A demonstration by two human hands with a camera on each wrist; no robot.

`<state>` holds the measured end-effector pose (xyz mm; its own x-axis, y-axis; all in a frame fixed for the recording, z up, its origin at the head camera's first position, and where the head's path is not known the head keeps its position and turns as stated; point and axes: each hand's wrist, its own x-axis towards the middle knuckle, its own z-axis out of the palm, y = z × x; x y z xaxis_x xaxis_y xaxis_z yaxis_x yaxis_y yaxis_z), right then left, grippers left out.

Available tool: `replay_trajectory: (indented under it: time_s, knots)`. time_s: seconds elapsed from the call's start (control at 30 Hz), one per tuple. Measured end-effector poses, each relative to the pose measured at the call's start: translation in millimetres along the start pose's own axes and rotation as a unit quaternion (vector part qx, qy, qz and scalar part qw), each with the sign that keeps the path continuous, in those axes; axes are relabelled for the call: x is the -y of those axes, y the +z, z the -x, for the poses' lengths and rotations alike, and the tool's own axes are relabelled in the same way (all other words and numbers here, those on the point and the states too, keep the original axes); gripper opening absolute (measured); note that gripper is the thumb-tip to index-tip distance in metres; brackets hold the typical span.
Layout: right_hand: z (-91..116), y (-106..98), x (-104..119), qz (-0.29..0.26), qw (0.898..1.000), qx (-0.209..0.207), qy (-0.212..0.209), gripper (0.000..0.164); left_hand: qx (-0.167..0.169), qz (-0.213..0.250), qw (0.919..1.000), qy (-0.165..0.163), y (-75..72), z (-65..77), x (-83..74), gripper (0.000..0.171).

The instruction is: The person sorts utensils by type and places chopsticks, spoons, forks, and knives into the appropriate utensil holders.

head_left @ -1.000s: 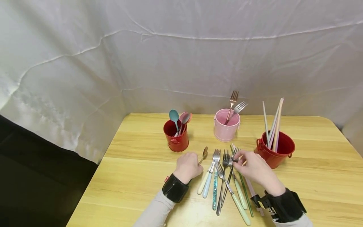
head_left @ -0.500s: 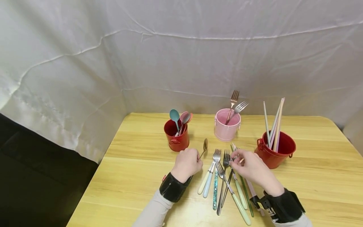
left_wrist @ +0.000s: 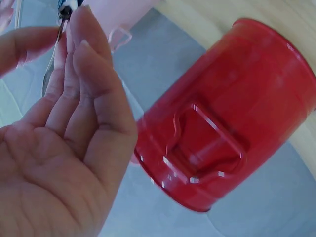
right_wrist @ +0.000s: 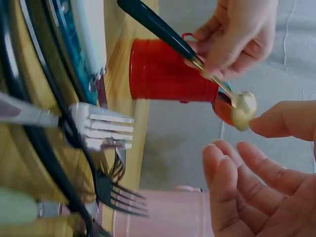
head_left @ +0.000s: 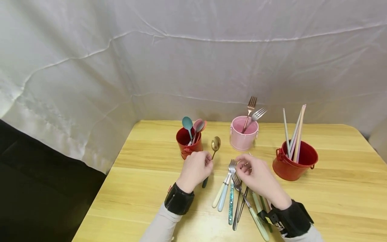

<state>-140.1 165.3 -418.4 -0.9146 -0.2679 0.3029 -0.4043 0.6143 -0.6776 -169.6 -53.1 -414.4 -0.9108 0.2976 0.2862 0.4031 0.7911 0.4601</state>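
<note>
My left hand (head_left: 195, 171) pinches a gold spoon (head_left: 216, 144) by its neck, between thumb and fingers. The spoon's dark green handle (right_wrist: 158, 27) slants back below the hand, and its bowl points up and away. Just behind that hand stands a small red bucket (head_left: 194, 148) with several spoons in it. My right hand (head_left: 257, 173) hovers over the forks, thumb and loosely bent fingers apart, with nothing between them. Under it lie several forks, among them one with a teal handle (head_left: 231, 205) and one with a pale green handle (head_left: 258, 223).
At the back, a pink bucket (head_left: 243, 142) holds a copper fork (head_left: 251, 103) and a silver fork (head_left: 258, 114). Another red bucket (head_left: 287, 169) on the right holds several chopsticks (head_left: 297, 134). Green and pink sticks lie partly hidden under the right wrist.
My left hand has raised the gold spoon and moved away from me, toward the left red bucket; its dark handle has come into sight. The right hand has shifted left over the forks.
</note>
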Motion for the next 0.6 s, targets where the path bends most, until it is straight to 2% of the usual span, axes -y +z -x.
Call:
replay_trajectory:
  time_s: [0.27, 0.4, 0.6]
  knots:
    - [-5, 12, 5, -0.053, 0.999, -0.008, -0.003, 0.019, -0.093, 0.041, 0.9946, 0.021, -13.9, -5.5, 4.5, 0.005]
    - [-12, 16, 8, -0.073, 0.997, -0.012, -0.004, 0.021, -0.14, 0.075, 0.987, 0.023, -23.1, -8.7, 8.3, 0.005]
    - [-21, 23, 12, -0.139, 0.99, -0.01, -0.006, 0.021, -0.197, 0.124, 0.9716, 0.041, -40.0, -14.3, 12.8, 0.007]
